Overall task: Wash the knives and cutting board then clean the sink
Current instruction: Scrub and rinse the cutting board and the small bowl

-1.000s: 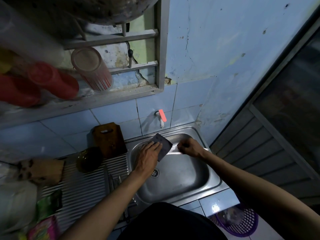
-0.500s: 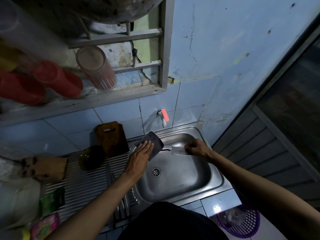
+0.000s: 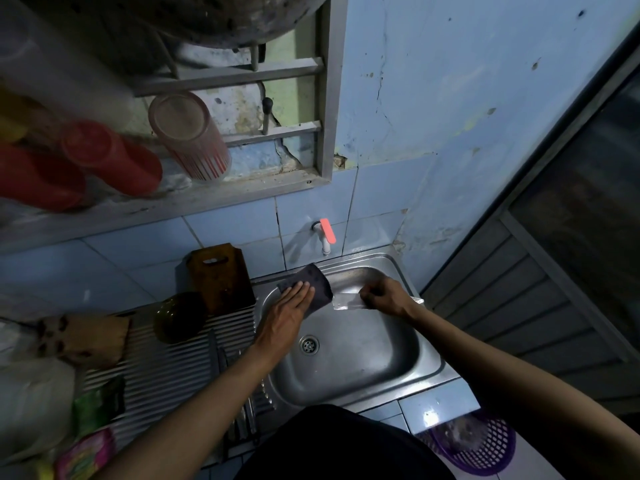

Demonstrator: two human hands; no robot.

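Gleaming dully, the steel sink (image 3: 363, 372) is sitting beside the leaning brown cutting board (image 3: 221, 277). Over it the right grip (image 3: 384, 296) is clutching a broad shiny knife (image 3: 346, 301), the left grip (image 3: 287, 313), fingers (image 3: 302, 291) straight, pressing a dark sponge (image 3: 320, 282) onto its blade

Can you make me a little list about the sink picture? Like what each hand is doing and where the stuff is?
left hand: fingers straight, pressing the dark sponge onto the knife
right hand: grips the knife over the sink
cutting board: stands against the tiled wall, left of the sink
tap: on the wall above the sink, no water seen running
basket: purple, on the floor at lower right
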